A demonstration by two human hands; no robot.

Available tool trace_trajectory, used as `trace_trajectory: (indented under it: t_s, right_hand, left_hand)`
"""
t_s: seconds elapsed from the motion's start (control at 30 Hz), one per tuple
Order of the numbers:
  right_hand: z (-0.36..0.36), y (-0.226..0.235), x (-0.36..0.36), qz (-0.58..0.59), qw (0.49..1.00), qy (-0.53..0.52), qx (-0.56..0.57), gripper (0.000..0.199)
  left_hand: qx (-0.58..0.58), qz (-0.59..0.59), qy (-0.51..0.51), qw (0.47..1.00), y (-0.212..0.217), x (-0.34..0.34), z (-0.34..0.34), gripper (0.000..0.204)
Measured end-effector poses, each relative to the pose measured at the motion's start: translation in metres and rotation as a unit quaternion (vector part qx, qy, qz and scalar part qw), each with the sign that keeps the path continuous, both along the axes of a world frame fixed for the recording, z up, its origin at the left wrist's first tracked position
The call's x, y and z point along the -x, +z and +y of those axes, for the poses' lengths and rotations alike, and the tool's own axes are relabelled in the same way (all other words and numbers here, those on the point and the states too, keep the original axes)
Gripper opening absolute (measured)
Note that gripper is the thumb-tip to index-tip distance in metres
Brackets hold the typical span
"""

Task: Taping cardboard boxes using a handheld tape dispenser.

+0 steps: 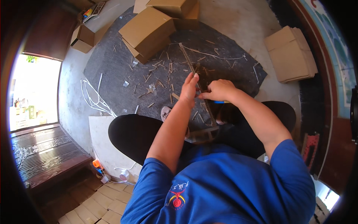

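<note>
Just ahead, a long, thin, brown, ridged cardboard edge (189,61) points away to eleven o'clock. From three o'clock, the bare right hand (220,89) touches it, fingers bent and close; from nine o'clock, the bare left hand (189,87) touches it slightly farther up, but I cannot tell how tightly either grips.

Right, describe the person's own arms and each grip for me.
The left sleeve and right sleeve are short, loose and plain blue. Below them, the left forearm and right forearm are bare. The left grip and right grip are ungloved hands, with no wristband visible.
</note>
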State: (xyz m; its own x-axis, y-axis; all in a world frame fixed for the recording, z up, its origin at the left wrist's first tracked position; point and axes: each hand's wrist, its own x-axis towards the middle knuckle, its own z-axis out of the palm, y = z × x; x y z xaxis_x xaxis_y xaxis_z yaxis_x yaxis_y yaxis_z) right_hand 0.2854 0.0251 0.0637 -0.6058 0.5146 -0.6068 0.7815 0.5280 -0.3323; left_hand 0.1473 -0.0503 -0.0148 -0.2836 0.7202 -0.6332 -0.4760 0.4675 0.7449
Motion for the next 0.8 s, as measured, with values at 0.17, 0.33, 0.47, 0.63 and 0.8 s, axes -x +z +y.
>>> trace_trajectory:
  t_s: [0.17, 0.33, 0.47, 0.63, 0.8]
  right_hand:
    - [0.019, -0.016, -0.012, 0.007, 0.998, -0.038, 0.044, 0.072]
    - [0.029, -0.028, -0.031, 0.027, 0.996, -0.054, 0.069, 0.070]
    - [-0.005, -0.006, -0.015, 0.045, 0.998, -0.013, -0.039, 0.055]
    - [-0.007, 0.016, -0.008, 0.074, 0.988, -0.086, -0.104, 0.039]
    - [0.018, -0.003, 0.002, 0.097, 0.975, -0.133, -0.151, 0.041]
  left_hand:
    - [-0.018, 0.042, -0.051, 0.998, -0.006, 0.005, -0.003, 0.081]
    - [-0.048, 0.116, -0.067, 0.990, -0.012, 0.011, 0.002, 0.085]
    - [-0.040, 0.343, -0.118, 0.931, -0.003, 0.027, -0.002, 0.073]
    - [-0.043, 0.509, -0.195, 0.837, 0.022, 0.056, -0.023, 0.069]
    - [0.000, 0.570, -0.223, 0.791, 0.038, 0.045, -0.058, 0.067]
